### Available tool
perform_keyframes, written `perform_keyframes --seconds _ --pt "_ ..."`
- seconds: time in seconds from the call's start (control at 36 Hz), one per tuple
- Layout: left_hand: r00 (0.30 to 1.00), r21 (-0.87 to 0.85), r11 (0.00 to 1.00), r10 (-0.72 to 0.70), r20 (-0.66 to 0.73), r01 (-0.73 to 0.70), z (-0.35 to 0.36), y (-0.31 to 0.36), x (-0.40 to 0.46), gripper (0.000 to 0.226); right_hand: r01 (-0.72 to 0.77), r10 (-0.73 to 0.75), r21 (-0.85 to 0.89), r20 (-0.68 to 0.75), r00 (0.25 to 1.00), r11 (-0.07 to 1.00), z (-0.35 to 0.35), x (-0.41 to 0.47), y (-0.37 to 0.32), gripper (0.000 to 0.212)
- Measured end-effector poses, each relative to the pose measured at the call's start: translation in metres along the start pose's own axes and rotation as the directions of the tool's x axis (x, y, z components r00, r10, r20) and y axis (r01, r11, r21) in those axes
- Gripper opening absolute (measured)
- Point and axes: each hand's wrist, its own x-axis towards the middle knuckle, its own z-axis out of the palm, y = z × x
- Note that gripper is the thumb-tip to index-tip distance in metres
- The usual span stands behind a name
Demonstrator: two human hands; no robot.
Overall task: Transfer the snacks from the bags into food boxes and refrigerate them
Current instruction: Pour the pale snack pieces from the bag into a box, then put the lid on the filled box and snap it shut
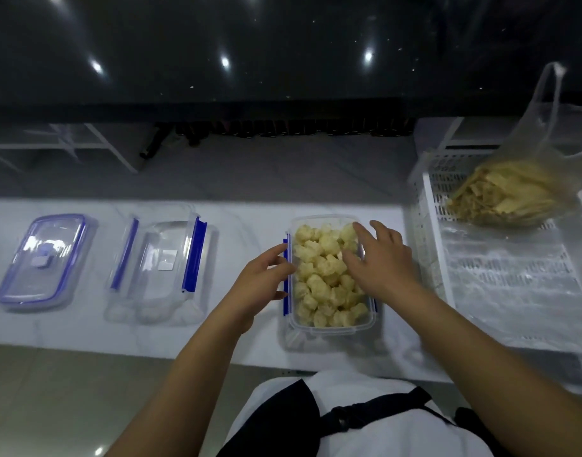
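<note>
A clear food box [332, 328] with blue clips stands on the white counter in front of me, filled with pale yellow puffed snacks [322, 278]. My left hand [266, 278] rests against the box's left side at the blue clip, fingers curled. My right hand [382, 258] hovers over the snacks on the box's right side, fingers spread, touching the top pieces. A clear plastic bag [514, 192] of yellowish strip snacks lies in a white basket at the right.
An empty clear box [161, 268] with blue clips stands left of the filled one, and a blue-rimmed lid [42, 258] lies at the far left. The white slatted basket [428, 232] fills the right. A dark glossy wall rises behind the counter.
</note>
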Motion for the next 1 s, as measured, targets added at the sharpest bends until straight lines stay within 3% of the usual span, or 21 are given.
perform_keyframes --seconds 0.08,0.22,0.33,0.5,0.64,0.83,1.0 --pt "0.995 0.092 0.995 0.048 -0.082 -0.041 0.001 -0.004 -0.013 0.039 0.045 -0.044 0.013 -0.013 0.999 0.999 0.000 -0.008 -0.001 0.066" --pt "0.956 0.432 0.897 0.205 -0.209 -0.098 -0.002 -0.018 -0.041 0.069 0.191 -0.192 0.025 0.024 0.981 0.981 -0.001 -0.020 -0.022 0.066" --pt "0.898 0.579 0.816 0.256 -0.358 -0.002 -0.012 -0.029 -0.067 0.074 0.356 -0.357 0.023 0.060 0.932 0.934 0.002 -0.030 -0.050 0.068" --pt "0.825 0.556 0.811 0.182 -0.535 0.181 -0.048 -0.065 -0.110 0.082 0.570 -0.590 0.175 0.100 0.801 0.803 0.017 -0.044 -0.091 0.075" --pt "0.758 0.525 0.793 0.127 -0.639 0.310 -0.096 -0.095 -0.139 0.089 0.663 -0.690 0.193 0.155 0.707 0.723 0.035 -0.049 -0.136 0.073" --pt "0.697 0.480 0.771 0.067 -0.714 0.418 -0.223 -0.127 -0.131 0.096 0.757 -0.733 -0.028 0.229 0.641 0.653 0.068 -0.043 -0.220 0.075" --pt "0.768 0.483 0.787 0.018 -0.640 0.384 -0.359 -0.154 -0.100 0.109 0.768 -0.702 -0.184 0.318 0.637 0.613 0.118 -0.029 -0.336 0.081"
